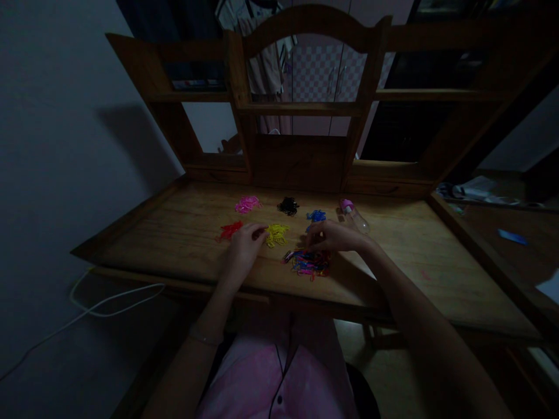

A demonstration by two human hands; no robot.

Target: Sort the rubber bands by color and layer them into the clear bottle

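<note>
Small coloured pieces that look like paper clips lie in piles on the wooden desk. My left hand (248,240) has thumb and fingers pinched together at the left edge of the yellow pile (276,235); whatever it may hold is too small to make out. Just left of that hand is the red pile (230,230). My right hand (328,235) is closed in a pinch over the mixed-colour pile (308,263), its fingertips partly hidden. Behind it sits the blue pile (317,215), partly covered by the hand. Farther back are the pink pile (247,203) and black pile (288,206).
A clear bottle with a pink cap (356,216) lies right of the blue pile. The desk's wooden shelf frame (301,109) rises at the back. A white cable (117,299) hangs by the front left edge, near the wall.
</note>
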